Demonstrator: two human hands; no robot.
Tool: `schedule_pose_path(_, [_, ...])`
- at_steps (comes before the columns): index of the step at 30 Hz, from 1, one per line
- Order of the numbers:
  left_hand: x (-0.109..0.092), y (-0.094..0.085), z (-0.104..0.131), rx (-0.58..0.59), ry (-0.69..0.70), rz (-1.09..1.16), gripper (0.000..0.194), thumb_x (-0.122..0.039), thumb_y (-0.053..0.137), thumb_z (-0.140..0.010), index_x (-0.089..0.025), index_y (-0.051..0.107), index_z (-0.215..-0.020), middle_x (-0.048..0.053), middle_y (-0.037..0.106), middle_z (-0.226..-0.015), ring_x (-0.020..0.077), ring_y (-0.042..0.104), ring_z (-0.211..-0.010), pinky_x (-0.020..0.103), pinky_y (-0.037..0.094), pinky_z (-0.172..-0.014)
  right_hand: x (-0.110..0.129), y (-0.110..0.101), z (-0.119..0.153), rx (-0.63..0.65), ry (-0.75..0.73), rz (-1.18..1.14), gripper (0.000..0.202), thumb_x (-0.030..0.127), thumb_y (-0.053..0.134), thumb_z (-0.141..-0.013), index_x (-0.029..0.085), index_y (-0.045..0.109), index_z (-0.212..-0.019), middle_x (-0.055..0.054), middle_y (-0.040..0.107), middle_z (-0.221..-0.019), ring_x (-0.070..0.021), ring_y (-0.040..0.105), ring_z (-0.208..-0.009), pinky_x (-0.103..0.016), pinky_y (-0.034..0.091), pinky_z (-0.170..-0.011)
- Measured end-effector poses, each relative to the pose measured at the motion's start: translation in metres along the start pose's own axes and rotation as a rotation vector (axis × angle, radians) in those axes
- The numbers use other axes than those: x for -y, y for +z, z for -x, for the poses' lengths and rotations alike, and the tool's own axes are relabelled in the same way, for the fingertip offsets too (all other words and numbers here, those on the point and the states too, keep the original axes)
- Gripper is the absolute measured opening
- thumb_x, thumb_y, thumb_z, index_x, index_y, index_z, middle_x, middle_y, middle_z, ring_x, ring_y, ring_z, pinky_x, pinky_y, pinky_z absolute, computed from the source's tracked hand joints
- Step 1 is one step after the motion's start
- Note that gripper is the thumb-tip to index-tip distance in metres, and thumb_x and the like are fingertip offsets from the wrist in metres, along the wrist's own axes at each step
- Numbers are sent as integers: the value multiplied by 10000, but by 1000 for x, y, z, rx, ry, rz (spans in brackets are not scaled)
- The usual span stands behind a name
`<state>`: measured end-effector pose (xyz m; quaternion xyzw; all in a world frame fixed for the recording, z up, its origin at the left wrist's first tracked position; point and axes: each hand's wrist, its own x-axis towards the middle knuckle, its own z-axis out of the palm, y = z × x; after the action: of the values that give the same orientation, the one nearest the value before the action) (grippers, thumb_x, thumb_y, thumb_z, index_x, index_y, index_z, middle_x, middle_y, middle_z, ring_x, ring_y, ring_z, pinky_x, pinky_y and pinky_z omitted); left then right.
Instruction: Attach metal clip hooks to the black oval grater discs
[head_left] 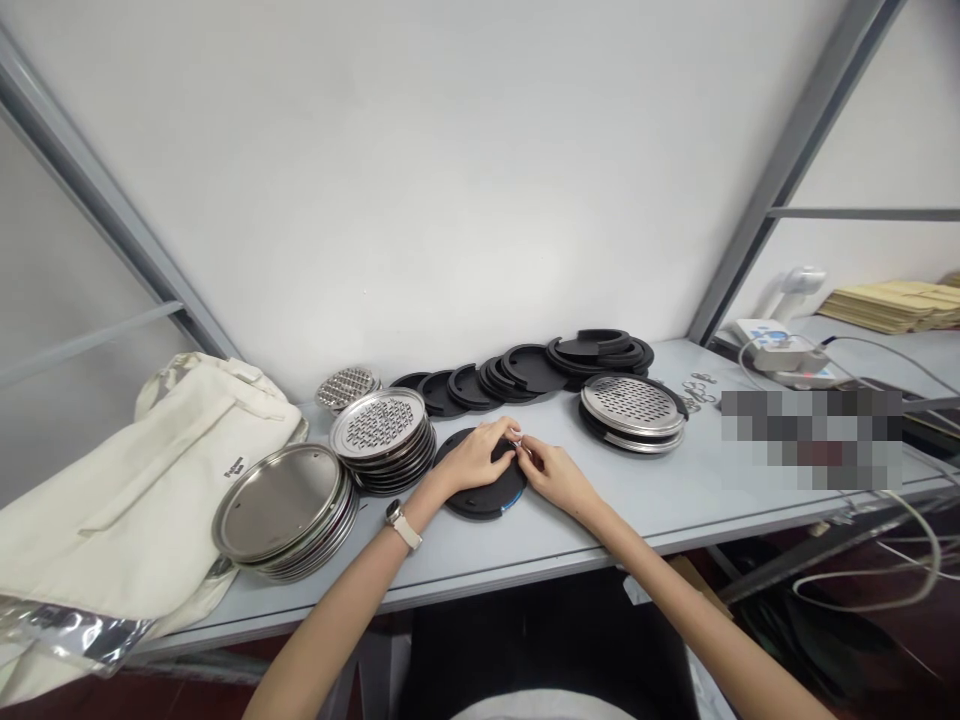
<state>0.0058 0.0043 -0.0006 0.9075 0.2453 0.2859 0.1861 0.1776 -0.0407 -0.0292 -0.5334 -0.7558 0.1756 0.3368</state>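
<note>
In front of me a round black base [480, 497] lies flat on the table, with a thin blue strip on its front right edge. My left hand [480, 458] rests over its top, thumb and fingers curled in towards the right rim. Facing it, my right hand [555, 476] pinches at the same rim. A small shiny bit shows between the two sets of fingertips, too covered to name. Close by on the left stands a stack of round metal grater plates [381, 425]. To the right, a perforated grater plate [631, 404] tops a short pile with black bases.
Plain round metal plates [281, 500] are stacked at front left beside a cream cloth bag [150, 500]. Several black bases [529, 368] lie overlapping along the wall. Small metal pieces [699, 388] lie at the right, near a white device [780, 345] with cables.
</note>
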Motion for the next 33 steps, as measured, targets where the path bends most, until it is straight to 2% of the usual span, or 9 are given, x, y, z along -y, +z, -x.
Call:
schedule_pose_path(8, [-2, -4, -1, 9, -15, 14, 323, -101, 526, -817, -209, 446, -1111, 41, 602, -1022, 201, 590, -978, 334, 448, -893, -1, 5, 2, -19, -48, 119, 198, 250, 373, -915, 177, 544, -982, -40, 658, -718, -181, 611, -601, -248, 361, -582])
schedule_pose_path(12, [-1, -5, -2, 14, -22, 25, 321, -98, 531, -810, -209, 446, -1100, 28, 608, -997, 195, 598, -949, 315, 456, -859, 0, 5, 2, -15, -51, 172, 192, 245, 362, -928, 185, 540, -969, -42, 671, -733, -182, 626, -616, -246, 348, -574])
schedule_pose_path(23, [0, -3, -3, 27, -24, 56, 287, -83, 525, -792, -200, 450, -1043, 33, 595, -964, 191, 599, -940, 320, 471, -859, 4, 3, 3, -28, 6, 197, 193, 256, 349, -936, 199, 530, -899, -32, 655, -690, -170, 597, -572, -250, 286, -543])
schedule_pose_path(33, [-1, -4, -4, 35, -30, 23, 258, -85, 530, -776, -202, 424, -979, 24, 541, -918, 178, 560, -861, 304, 461, -801, 3, 0, 2, -27, 42, 107, 205, 257, 347, -923, 208, 498, -793, 11, 551, -593, -143, 505, -517, -239, 277, -527])
